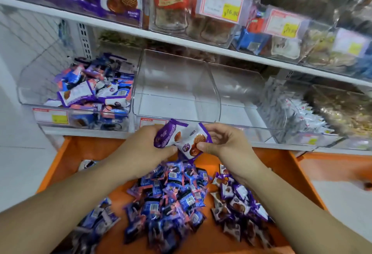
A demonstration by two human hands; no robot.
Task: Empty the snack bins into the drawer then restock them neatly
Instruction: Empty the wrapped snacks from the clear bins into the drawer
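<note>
left grip [150, 145]: fingers curled, pinching | right grip [218, 143]: curled, pinching | forearms extended forward

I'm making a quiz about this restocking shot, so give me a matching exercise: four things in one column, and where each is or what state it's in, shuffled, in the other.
Things:
1. purple-and-white packets
2. middle clear bin
3. left clear bin
4. orange drawer

States:
A. empty
B. pulled open, snacks piled inside
C. partly filled with snacks
D. held by both hands

Pairs: 1-D, 2-A, 3-C, 4-B
</note>
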